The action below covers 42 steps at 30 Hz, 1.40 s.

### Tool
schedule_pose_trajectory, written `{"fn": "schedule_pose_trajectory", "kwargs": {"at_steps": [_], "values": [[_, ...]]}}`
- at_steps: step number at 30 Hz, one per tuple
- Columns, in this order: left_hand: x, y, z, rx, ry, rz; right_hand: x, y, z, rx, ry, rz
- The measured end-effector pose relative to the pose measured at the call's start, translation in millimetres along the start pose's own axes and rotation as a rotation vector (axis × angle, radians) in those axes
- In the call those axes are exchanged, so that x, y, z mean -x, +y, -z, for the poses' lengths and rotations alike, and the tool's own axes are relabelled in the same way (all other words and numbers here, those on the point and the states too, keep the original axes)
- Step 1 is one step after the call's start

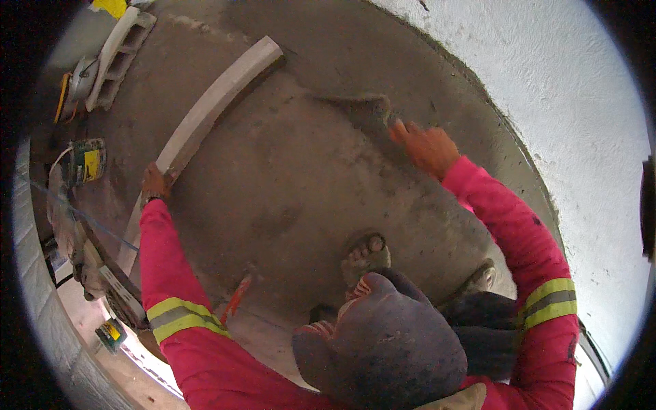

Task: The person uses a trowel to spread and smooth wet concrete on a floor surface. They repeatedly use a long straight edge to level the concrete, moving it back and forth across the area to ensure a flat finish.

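Note:
My left hand (156,183) is closed around a long pale straight board (212,102), gripping it partway along its length. The board lies on the grey-brown mortar floor (273,184) and looks curved through the lens. Out to the right, my right hand (427,147) is closed on a mortar-coated trowel (372,109). Its blade reaches left from my fingers, low over the damp surface, and blends with it in colour. The trowel's handle is mostly hidden in my fist.
A white wall (574,89) curves along the right. Hollow concrete block (123,65) and a dirty bucket (87,160) stand at the left. An orange-red object (236,299) lies near my left forearm. My bare foot (367,256) rests on the floor. Another tub (111,335) sits lower left.

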<state>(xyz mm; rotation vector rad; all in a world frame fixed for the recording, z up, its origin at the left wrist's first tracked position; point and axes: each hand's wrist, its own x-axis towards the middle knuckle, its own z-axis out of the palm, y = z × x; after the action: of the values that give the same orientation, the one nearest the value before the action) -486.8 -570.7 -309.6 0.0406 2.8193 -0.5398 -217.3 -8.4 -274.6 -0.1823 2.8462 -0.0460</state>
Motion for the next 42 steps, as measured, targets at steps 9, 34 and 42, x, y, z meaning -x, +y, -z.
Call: {"fn": "schedule_pose_trajectory", "kwargs": {"at_steps": [9,34,42], "values": [[-4.8,-23.6,-26.4,0.009,0.058,0.036,145.1,20.1,-12.2,-0.056,-0.072,0.136],[18.1,21.5,11.0,0.008,0.028,0.081,34.5,-9.6,-7.4,-0.183,-0.055,-0.070],[-16.4,-11.5,15.8,0.051,0.147,-0.020,84.9,17.4,58.7,-0.348,-0.229,-0.115]]}}
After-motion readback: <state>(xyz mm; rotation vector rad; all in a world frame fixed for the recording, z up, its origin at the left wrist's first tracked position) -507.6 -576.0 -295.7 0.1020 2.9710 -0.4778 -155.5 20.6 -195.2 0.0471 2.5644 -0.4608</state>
